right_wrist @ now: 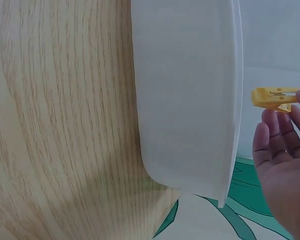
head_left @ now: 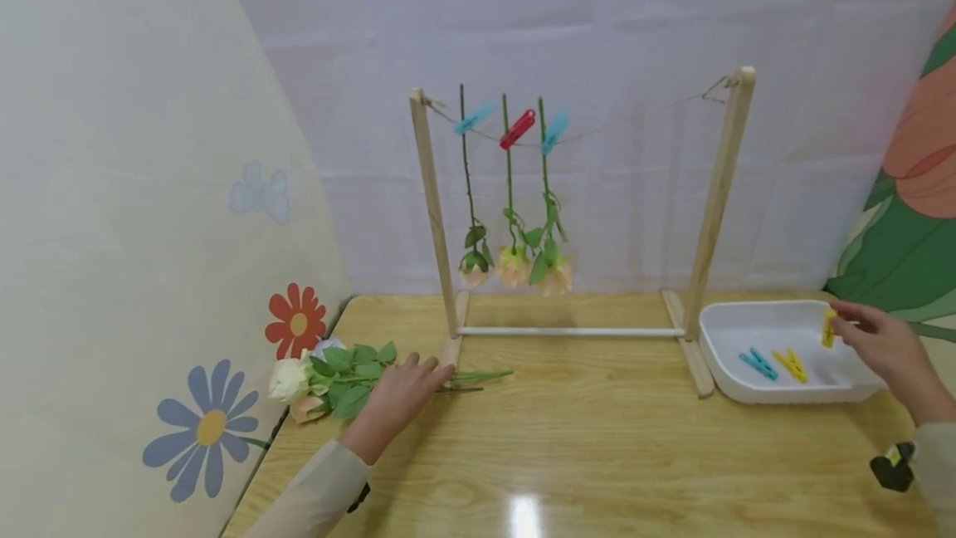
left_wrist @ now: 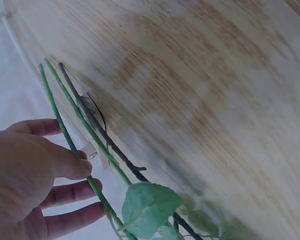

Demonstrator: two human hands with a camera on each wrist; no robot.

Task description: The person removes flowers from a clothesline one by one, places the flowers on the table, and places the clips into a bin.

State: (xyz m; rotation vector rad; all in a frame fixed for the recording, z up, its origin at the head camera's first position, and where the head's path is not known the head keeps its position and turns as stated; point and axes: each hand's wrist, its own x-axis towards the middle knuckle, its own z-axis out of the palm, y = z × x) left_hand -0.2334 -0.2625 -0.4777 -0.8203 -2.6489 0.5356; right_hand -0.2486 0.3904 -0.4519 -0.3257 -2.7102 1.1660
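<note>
Left of the wooden rack [head_left: 433, 206], a cream rose [head_left: 288, 380] and a peach rose [head_left: 307, 408] lie among green leaves on the table, their stems pointing toward the rack's left foot. Over those stems, just beside that foot, the left hand [head_left: 403, 397] pinches a green stem [left_wrist: 52, 102] between thumb and fingers; a dark stem [left_wrist: 104, 134] runs alongside, outside the grip. On the rack, twine [head_left: 485, 136] sags between the posts and bears three upside-down peach roses [head_left: 513, 266], all nearer the left post — clipped, in order, by a light-blue clothespin [head_left: 475, 118], a red clothespin [head_left: 518, 129] and another light-blue one. A white rod [head_left: 568, 331] joins the posts low down. Right of the rack sits a white tray [head_left: 769, 394] with a teal clothespin [head_left: 758, 364] and a yellow one inside. Farthest right from the rack, the right hand [head_left: 885, 347] pinches a yellow clothespin [head_left: 828, 329] — held above the tray.
</note>
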